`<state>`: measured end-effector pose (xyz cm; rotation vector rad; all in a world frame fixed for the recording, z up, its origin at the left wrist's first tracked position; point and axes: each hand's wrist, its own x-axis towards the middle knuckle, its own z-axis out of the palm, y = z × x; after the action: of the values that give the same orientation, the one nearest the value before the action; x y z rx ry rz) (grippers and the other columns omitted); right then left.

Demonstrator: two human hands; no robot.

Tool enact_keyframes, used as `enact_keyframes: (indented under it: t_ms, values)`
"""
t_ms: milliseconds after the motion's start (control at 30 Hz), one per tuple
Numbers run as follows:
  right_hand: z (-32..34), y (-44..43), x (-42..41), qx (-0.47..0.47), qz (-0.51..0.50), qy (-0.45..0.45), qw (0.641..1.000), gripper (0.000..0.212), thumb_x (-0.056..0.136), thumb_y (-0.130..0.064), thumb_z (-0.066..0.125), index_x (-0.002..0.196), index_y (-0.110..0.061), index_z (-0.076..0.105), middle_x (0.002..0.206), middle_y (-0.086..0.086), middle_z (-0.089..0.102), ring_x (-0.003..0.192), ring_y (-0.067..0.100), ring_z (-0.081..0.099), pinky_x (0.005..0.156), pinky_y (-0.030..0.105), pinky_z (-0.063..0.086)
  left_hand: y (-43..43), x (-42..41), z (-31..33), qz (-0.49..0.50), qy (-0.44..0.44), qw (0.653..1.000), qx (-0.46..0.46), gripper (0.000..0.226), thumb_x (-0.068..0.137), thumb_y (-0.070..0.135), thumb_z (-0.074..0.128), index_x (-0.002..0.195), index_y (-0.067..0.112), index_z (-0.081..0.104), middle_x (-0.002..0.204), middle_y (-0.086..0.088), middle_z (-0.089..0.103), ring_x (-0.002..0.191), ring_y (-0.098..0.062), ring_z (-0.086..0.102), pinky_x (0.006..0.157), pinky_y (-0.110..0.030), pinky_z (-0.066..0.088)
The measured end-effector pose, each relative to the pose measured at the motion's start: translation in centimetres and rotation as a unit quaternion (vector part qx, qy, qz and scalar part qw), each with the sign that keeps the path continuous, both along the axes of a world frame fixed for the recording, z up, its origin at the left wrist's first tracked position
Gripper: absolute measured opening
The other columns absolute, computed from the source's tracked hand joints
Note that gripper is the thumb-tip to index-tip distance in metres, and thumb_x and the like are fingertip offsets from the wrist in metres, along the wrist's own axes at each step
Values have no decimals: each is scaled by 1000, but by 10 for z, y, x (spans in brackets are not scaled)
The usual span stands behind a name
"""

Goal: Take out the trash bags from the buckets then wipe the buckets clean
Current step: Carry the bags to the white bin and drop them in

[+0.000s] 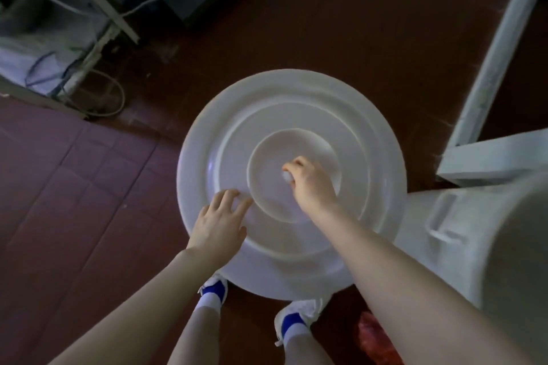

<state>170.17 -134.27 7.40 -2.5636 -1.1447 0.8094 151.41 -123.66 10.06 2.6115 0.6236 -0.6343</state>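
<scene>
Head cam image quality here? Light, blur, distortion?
Head view: dim, flat light; faint glare on the white bucket; blur softens the left hand and the right hand gripping a white wad; wide-angle bows the white frame at right.

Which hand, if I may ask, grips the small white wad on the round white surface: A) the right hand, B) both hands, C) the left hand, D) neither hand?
A: the right hand pinches the white wad near the centre of the round white surface, while the left hand holds nothing.
</scene>
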Motion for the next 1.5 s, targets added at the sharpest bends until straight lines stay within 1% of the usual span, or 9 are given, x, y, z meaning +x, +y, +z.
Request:
enact_keyframes:
  t_ms: [167, 400, 600, 767, 900, 1100, 1200, 1367, 1500]
  values:
    - [-111, 16, -8, -50, -23, 24, 998, 29, 93, -10, 50, 117, -14, 65, 114, 13, 60, 105, 31, 56, 87, 37, 43, 25, -5, -104, -19, 45, 999, -19, 58, 92, 28, 54, 145, 30, 32, 147, 0, 28, 137, -21, 27, 105, -33, 37]
    - [-256, 16, -13, -72, -40, 27, 996, 25, 94, -17, 55, 113, -11, 68, 114, 13, 65, 105, 31, 59, 88, 37, 46, 39, 16, -242, -69, 69, 994, -49, 57, 93, 25, 54, 146, 29, 31, 150, 5, 30, 139, -19, 26, 106, -35, 36]
    - [-311, 0, -16, -70, -119, 25, 990, 27, 91, -11, 55, 117, -8, 61, 118, 16, 57, 105, 35, 57, 86, 39, 41, 36, 21, -302, -108, 110, 987, -36, 61, 95, 25, 52, 149, 28, 25, 156, 2, 23, 142, -20, 23, 108, -37, 35]
    - [-262, -30, -29, -43, -156, 33, 986, 28, 94, -20, 55, 120, -11, 59, 118, 12, 55, 103, 32, 56, 77, 40, 48, 22, 17, -259, -141, 121, 981, -47, 60, 95, 24, 50, 150, 27, 25, 154, 0, 27, 140, -21, 27, 105, -38, 39]
    - [-185, -64, -51, -37, -201, 61, 977, 32, 98, -23, 50, 128, -12, 54, 123, 8, 54, 108, 26, 56, 87, 40, 50, 6, 25, -189, -182, 104, 977, -48, 58, 96, 24, 49, 149, 27, 28, 148, 0, 33, 135, -21, 34, 101, -37, 42]
    - [-70, -138, -102, -8, -290, 75, 954, 32, 97, -24, 52, 126, -11, 56, 112, 7, 59, 93, 24, 62, 76, 38, 53, -39, 41, -81, -279, 66, 957, -29, 44, 96, 20, 48, 140, 22, 43, 142, -1, 36, 128, -22, 38, 96, -36, 43]
    - [-33, -182, -126, 22, -345, 64, 936, 31, 96, -24, 55, 125, -13, 57, 110, 4, 59, 93, 20, 61, 75, 31, 50, -78, 49, -45, -311, 41, 949, -21, 41, 96, 18, 47, 137, 19, 46, 139, -2, 39, 123, -22, 42, 93, -35, 45]
    - [4, -268, -171, -4, -409, 77, 909, 32, 97, -28, 50, 127, -19, 55, 115, 0, 57, 100, 19, 60, 83, 34, 50, -166, 38, -10, -334, 28, 941, -45, 40, 96, 19, 48, 136, 21, 47, 136, -1, 42, 120, -22, 45, 94, -35, 44]
    - [24, -350, -209, -6, -482, 97, 871, 32, 97, -28, 50, 128, -19, 55, 120, 0, 57, 105, 18, 59, 90, 35, 49, -245, 18, 5, -380, 14, 923, -61, 40, 94, 18, 48, 133, 22, 51, 135, 1, 43, 119, -22, 46, 93, -36, 44]
